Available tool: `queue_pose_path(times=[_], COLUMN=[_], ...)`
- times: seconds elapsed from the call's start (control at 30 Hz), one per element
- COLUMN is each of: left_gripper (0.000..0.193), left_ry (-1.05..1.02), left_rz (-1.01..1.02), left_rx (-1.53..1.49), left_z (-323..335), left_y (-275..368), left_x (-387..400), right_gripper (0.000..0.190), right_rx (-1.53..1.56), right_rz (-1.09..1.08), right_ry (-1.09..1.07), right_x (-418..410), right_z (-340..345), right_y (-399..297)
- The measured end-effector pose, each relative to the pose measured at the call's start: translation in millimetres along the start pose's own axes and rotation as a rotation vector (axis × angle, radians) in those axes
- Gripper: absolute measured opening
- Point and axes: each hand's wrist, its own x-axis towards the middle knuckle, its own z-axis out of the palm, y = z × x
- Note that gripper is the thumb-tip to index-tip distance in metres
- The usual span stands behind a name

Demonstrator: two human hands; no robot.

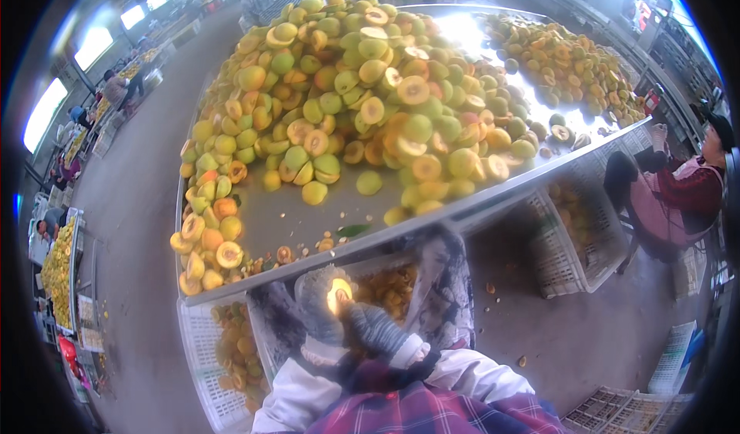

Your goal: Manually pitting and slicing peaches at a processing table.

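Observation:
My left hand (319,304), in a grey knitted glove, holds a cut piece of yellow stone fruit (339,295), seemingly a peach or apricot half, with the cut face showing. Curled against the lower edge of that piece is my gloved right hand (376,327). Whether a small tool sits in its fingers is hidden. Both hands are above my lap, just short of the front edge of a metal sorting table (300,217). A large heap of halved fruit (347,98) covers much of the table. Below my hands, more fruit pieces (393,289) lie between my knees.
A white plastic crate (199,353) with fruit stands at my left. Another crate (563,249) stands under the table at right, near a seated person (676,191). A second heap (566,64) lies at far right. Stacked crates (621,411) are at lower right.

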Motion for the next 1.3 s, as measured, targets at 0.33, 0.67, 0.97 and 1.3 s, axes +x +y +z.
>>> queue_pose_path(times=[0.33,0.67,0.97,1.3], left_gripper=[0.024,0.018,0.022,0.026], left_ry=[0.051,-0.103,-0.148,-0.438], left_rz=[0.661,0.027,-0.395,-0.088], left_rx=[0.732,0.066,-0.144,0.259], left_z=[12,3,11,-2], left_y=[59,-3,109,131], left_x=[32,24,13,16], right_gripper=[0.048,0.031,0.023,0.03], right_rx=[0.12,-0.125,-0.155,0.941], right_rz=[0.248,-0.318,-0.273,0.344], right_ry=[-0.039,0.047,0.023,-0.488], right_x=[-6,6,0,-22], right_z=[-20,-1,3,-30], right_y=[-40,46,48,-7])
